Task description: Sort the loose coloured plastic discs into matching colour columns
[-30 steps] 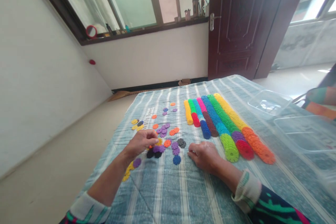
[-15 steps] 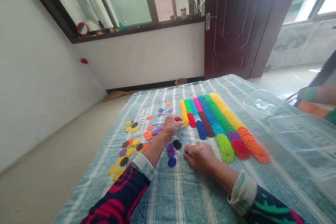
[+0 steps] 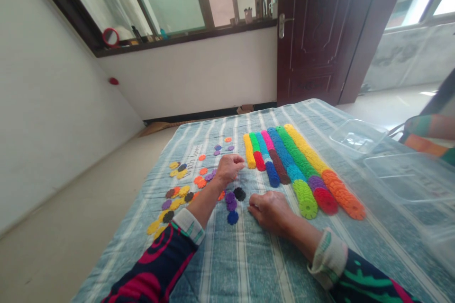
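My left hand [image 3: 230,169] is over the cloth, just left of the near end of a yellow row [image 3: 249,152] of overlapping notched plastic discs. Its fingers are pinched together, and no disc shows between them. My right hand [image 3: 272,210] rests on the cloth with curled fingers; whatever lies inside them is hidden. Close to its fingertips are a black disc [image 3: 239,193], several purple discs [image 3: 231,202] and a dark blue disc [image 3: 232,218]. Right of both hands run several colour-sorted rows, among them a blue and lime row [image 3: 284,156] and a yellow and orange row [image 3: 307,151].
Loose yellow discs [image 3: 176,204], orange discs [image 3: 200,181] and others are scattered on the left of the striped cloth [image 3: 220,265]. Clear plastic boxes [image 3: 401,175] stand at the right. Another person's arm [image 3: 428,128] shows at the right edge.
My left hand has drawn back slightly to the left, away from the end of the yellow row. My right hand has hardly moved.
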A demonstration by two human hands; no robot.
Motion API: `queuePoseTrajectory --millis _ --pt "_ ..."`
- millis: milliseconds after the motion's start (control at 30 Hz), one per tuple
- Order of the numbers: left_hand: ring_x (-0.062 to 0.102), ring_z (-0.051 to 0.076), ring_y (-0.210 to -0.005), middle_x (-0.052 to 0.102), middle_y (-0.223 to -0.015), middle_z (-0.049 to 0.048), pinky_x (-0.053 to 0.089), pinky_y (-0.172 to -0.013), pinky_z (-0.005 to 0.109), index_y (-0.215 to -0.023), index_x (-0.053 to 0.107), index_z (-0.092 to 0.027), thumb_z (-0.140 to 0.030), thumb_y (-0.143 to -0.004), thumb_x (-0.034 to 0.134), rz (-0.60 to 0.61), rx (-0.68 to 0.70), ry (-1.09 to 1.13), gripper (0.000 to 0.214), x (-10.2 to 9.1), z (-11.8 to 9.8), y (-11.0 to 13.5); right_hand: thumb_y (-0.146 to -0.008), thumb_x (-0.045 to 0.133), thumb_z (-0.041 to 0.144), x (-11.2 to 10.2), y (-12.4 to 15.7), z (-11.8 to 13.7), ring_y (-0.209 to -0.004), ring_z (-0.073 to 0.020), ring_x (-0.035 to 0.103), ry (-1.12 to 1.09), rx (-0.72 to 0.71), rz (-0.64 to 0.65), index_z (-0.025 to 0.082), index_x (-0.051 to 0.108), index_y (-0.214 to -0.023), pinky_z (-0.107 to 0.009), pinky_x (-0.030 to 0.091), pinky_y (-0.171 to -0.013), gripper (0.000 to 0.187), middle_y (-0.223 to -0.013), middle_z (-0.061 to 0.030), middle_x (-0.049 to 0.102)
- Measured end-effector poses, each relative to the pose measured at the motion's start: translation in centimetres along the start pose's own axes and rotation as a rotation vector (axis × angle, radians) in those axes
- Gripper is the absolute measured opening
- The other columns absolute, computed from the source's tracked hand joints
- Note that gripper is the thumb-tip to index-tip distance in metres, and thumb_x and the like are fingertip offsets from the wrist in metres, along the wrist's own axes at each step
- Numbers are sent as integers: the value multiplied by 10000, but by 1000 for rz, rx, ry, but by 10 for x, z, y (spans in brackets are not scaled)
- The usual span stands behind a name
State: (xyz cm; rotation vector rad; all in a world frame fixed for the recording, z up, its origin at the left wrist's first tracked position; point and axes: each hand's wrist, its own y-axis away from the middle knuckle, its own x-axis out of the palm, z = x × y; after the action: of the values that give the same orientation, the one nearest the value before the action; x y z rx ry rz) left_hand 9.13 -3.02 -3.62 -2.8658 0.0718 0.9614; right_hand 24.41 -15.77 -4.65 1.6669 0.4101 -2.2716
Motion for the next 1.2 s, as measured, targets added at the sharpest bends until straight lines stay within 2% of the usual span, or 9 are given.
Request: queuePoseTrajectory --millis 100,333,467,533,633,733,833,933,1200 --pt "527 111 -560 619 -585 -21 406 -559 233 -688 709 -145 -244 -638 645 -13 0 -54 128 -31 2 16 -945 471 362 -1 1 1 -777 -214 694 4 10 13 219 712 -956 -277 319 -591 280 -851 -88 753" --pt "498 114 -554 598 -566 -23 390 -547 231 -662 693 -150 -339 -615 635 73 -131 -212 203 -125 21 66 -946 460 365 3 3 -1 -766 -203 689 14 19 10 235 710 -927 -278 292 -580 282 -842 -73 752" --pt "503 124 -560 597 -570 -22 377 -541 232 -638 674 -162 -349 -589 626 222 -232 -285 199 -160 39 96 -943 473 365 7 4 -3 -766 -204 689 15 15 -5 233 707 -916 -286 273 -575 270 -833 -71 752" --pt "508 128 -570 588 -575 -25 373 -549 231 -645 668 -166 -343 -585 615 280 -242 -322 194 -166 47 109 -940 482 362 7 4 -3 -769 -202 688 16 15 -10 231 707 -914 -286 268 -576 262 -836 -71 753" --pt "516 135 -591 580 -597 -28 363 -555 228 -696 671 -171 -317 -574 606 337 -227 -404 201 -166 53 124 -940 486 356 7 5 -3 -768 -198 687 17 21 -8 228 708 -907 -286 266 -578 258 -836 -71 753" --pt "527 143 -622 578 -631 -17 362 -571 230 -679 650 -169 -280 -572 581 378 -186 -499 168 -160 50 132 -939 489 352 7 5 -2 -767 -196 684 15 25 -8 226 707 -906 -285 270 -582 254 -830 -69 752" --pt "532 150 -653 576 -653 -6 371 -593 233 -648 626 -167 -261 -571 567 370 -165 -563 135 -158 46 135 -940 490 356 6 6 -2 -762 -193 681 19 23 -7 226 707 -909 -283 268 -583 255 -833 -70 752" --pt "530 154 -655 574 -656 -5 379 -594 235 -691 642 -163 -277 -578 567 369 -188 -534 177 -159 48 134 -943 482 360 6 5 -3 -765 -195 681 22 25 -2 228 706 -913 -285 263 -580 261 -837 -70 752" --pt "543 161 -683 588 -703 1 418 -621 237 -770 673 -164 -252 -579 535 476 -188 -392 251 -168 47 139 -942 475 367 6 5 -4 -764 -199 678 13 25 13 229 704 -918 -287 263 -580 268 -842 -71 750"
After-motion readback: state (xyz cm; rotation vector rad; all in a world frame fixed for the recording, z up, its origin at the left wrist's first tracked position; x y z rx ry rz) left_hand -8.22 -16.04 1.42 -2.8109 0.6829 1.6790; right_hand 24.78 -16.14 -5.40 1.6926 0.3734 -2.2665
